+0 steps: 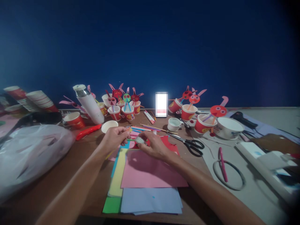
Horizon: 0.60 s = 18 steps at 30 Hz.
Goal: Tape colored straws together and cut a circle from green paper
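My left hand (114, 137) is closed, thumb and fingertips pinching a small yellow piece (130, 129) that looks like paper. A thin green stick (131, 140) runs between the two hands; which hand bears it I cannot tell. My right hand (154, 146) is curled around a small whitish ribbed object (140, 140), its kind unclear. Below both hands lies a stack of coloured paper, with a pink sheet (150, 172) on top and pale blue sheets (152, 201) at the near side. Red paper (170, 144) lies beyond the right hand.
Black-handled scissors (193, 146) lie right of the paper. Paper cups (127, 113) with rabbit-like paper figures stand along the wall, near a white flask (90, 106). A plastic bag (32, 156) sits at left, a power strip (262, 168) at right. A glowing phone (161, 104) stands at the back.
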### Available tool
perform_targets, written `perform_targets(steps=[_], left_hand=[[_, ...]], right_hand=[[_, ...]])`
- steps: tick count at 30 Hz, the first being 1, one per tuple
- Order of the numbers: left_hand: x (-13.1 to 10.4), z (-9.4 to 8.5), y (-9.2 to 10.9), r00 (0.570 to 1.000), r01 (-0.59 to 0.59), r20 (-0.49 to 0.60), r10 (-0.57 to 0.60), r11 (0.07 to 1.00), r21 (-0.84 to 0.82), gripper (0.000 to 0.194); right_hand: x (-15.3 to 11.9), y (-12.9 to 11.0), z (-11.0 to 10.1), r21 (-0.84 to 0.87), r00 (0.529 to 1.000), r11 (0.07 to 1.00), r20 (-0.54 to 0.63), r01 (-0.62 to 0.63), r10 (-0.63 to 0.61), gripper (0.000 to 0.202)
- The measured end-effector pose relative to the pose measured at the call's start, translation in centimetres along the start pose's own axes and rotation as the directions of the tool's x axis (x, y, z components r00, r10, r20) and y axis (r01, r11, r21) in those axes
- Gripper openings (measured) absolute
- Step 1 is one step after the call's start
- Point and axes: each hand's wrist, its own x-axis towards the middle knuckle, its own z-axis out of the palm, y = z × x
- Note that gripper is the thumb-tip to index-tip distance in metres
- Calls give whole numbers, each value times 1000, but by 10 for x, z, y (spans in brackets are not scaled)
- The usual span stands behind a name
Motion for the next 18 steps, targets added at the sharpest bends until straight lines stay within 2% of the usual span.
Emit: perform_targets(steps=[7, 11, 14, 18], left_hand=[[1, 10, 0, 995, -26, -96, 41, 989, 145, 26], [4, 14, -3, 986, -62, -137, 94, 973, 224, 32], [4, 18, -2, 971, -103, -167, 173, 927, 361, 34], [3, 22, 0, 942, -112, -204, 268, 821, 560, 29]], right_hand=[[0, -5, 0, -74, 999, 997, -27, 32, -34, 27], [0, -6, -1, -89, 999, 995, -28, 37, -40, 34], [0, -7, -1, -72, 1000, 997, -16, 0, -1, 44], [0, -8, -2, -20, 997, 997, 4, -77, 77, 55]])
